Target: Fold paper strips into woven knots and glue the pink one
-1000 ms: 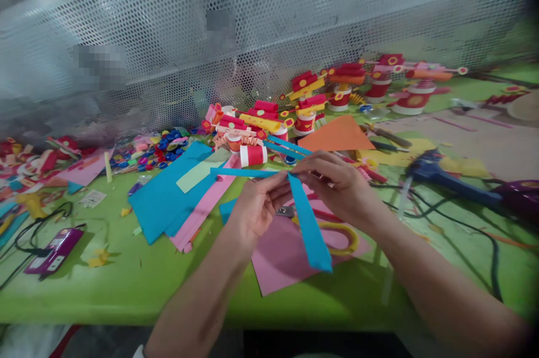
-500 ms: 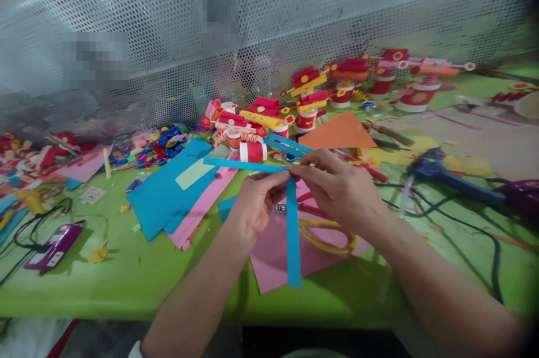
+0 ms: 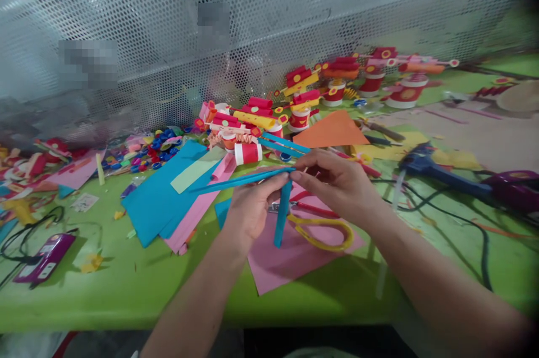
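Note:
Blue paper strips [image 3: 283, 215] meet at the fingertips of both my hands, one end hanging down and another reaching out to the left. My left hand [image 3: 252, 206] pinches them where they join. Thumb and fingers of my right hand [image 3: 339, 181] press on the same spot from the right. Beneath my hands lies a pink paper sheet [image 3: 269, 274], with scissors [image 3: 324, 240] with red and yellow handles on it. Just behind stands a pair of other blue strips [image 3: 286, 145], close to a tipped red-and-white paper cup [image 3: 248, 153].
Finished paper-cup models [image 3: 301, 116] line the perforated metal screen [image 3: 168, 55]. Blue sheets [image 3: 147, 206] and colourful caps [image 3: 164, 147] lie left, with a purple power strip [image 3: 46, 257]. An orange sheet [image 3: 332, 129] and a blue glue gun [image 3: 446, 173] with cables lie right.
The hanging blue strip has swung up and looks shorter, and the left-reaching strip now droops and looks doubled. Both hands keep their pinch; the view has shifted slightly.

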Available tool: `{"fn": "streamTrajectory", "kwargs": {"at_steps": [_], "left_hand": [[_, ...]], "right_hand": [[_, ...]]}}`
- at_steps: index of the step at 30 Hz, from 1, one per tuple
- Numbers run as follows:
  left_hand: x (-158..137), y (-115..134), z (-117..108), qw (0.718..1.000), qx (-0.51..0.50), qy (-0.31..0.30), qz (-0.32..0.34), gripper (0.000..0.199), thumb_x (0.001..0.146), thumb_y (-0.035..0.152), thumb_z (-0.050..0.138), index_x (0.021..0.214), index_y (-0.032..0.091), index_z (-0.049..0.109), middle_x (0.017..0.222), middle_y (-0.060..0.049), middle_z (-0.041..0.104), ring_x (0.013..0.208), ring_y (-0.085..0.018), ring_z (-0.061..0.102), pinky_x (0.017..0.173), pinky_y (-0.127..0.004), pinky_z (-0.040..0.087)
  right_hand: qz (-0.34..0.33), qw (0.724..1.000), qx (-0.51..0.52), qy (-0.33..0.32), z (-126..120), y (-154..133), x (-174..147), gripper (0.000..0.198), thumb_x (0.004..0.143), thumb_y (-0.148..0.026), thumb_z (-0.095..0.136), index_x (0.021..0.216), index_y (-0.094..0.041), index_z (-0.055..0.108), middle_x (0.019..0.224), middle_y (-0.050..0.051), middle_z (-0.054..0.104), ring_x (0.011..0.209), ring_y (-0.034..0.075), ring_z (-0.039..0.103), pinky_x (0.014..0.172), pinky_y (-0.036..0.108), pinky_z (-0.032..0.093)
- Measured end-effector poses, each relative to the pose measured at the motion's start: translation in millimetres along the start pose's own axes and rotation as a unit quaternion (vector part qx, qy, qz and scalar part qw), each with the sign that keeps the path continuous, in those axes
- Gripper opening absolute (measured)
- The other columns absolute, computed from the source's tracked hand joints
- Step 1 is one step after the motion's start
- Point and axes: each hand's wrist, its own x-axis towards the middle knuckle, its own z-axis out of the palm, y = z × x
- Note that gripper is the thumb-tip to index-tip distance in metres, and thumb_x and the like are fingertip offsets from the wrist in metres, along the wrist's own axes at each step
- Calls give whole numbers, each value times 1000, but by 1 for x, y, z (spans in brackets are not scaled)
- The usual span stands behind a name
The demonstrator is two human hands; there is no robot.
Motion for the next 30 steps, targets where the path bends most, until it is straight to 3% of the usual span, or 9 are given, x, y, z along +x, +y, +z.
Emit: {"fn": "streamTrajectory", "kwargs": {"at_steps": [5, 11, 19, 26, 30], "left_hand": [[-1, -1, 0, 999, 32, -31, 23, 21, 68, 26, 87, 87, 20, 80, 98, -6, 79, 89, -21, 73, 81, -33, 56], [1, 0, 1, 996, 66, -42, 50, 18, 72, 32, 85, 85, 20, 80, 86, -4, 78, 79, -17, 71, 81, -31, 55], [-1, 0, 3, 988, 103, -42, 107, 8, 79, 29, 80, 85, 23, 81, 90, -3, 79, 91, -20, 72, 90, -32, 55], [-2, -1, 0, 968, 207, -44, 135, 13, 83, 33, 75, 92, 24, 80, 98, -4, 79, 93, -21, 71, 93, -34, 53], [0, -2, -2, 962, 214, -55, 158, 16, 86, 28, 71, 99, 23, 80, 100, -5, 79, 96, -21, 71, 93, -34, 54]], "right_hand": [[-6, 1000, 5, 4, 2, -1, -2, 17, 95, -36, 62, 87, -22, 66, 81, 2, 60, 69, 16, 53, 59, 31, 41], [39, 998, 55, -3, 2, 0, -3, 23, 94, -43, 63, 86, -22, 64, 73, 1, 56, 62, 15, 50, 54, 29, 42], [66, 994, 89, -18, 5, 5, -2, 27, 88, -46, 70, 89, -20, 65, 74, 2, 63, 65, 16, 62, 59, 30, 53], [98, 988, 115, -10, 4, 2, 0, 29, 89, -46, 69, 81, -19, 62, 63, -1, 60, 56, 13, 60, 50, 25, 49], [113, 982, 148, -18, 5, 5, -1, 30, 85, -47, 73, 84, -19, 64, 66, -1, 61, 58, 14, 61, 52, 27, 53]]}}
